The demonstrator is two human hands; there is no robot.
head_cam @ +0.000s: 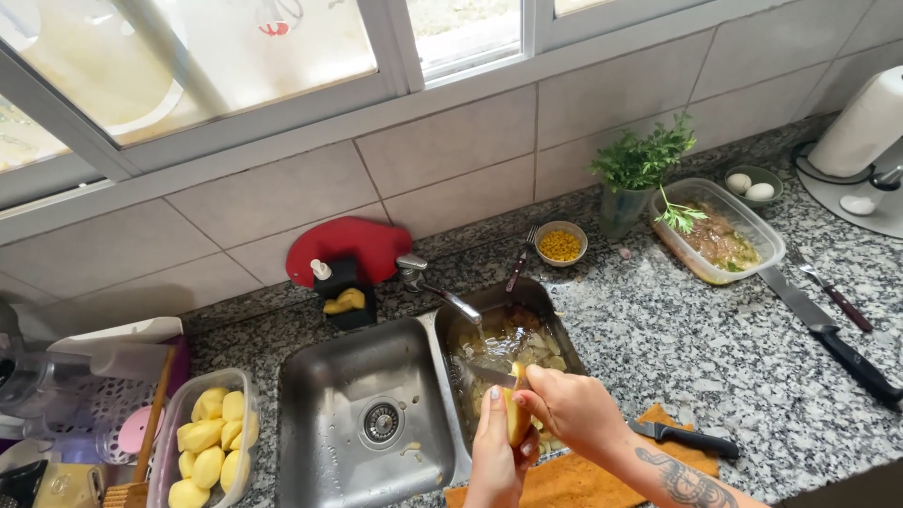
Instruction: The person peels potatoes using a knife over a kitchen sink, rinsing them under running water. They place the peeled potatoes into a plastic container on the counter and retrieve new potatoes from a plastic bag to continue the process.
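My left hand point(496, 458) holds a partly peeled yellow potato point(516, 415) over the small right sink basin point(541, 303), which is full of peelings. My right hand point(572, 406) grips a knife point(490, 375) whose blade points left, against the top of the potato. Both hands are close together above the front edge of the basin. A clear container of peeled potatoes point(209, 444) stands left of the large sink basin point(320, 376).
A black-handled knife point(685, 437) lies on an orange cloth point(574, 475) by my right forearm. On the granite counter point(696, 348) are a large knife point(828, 334), a small knife point(835, 298), a container of meat point(717, 230), corn bowl point(561, 243), eggs point(751, 184), herbs point(640, 169), paper towel point(861, 127).
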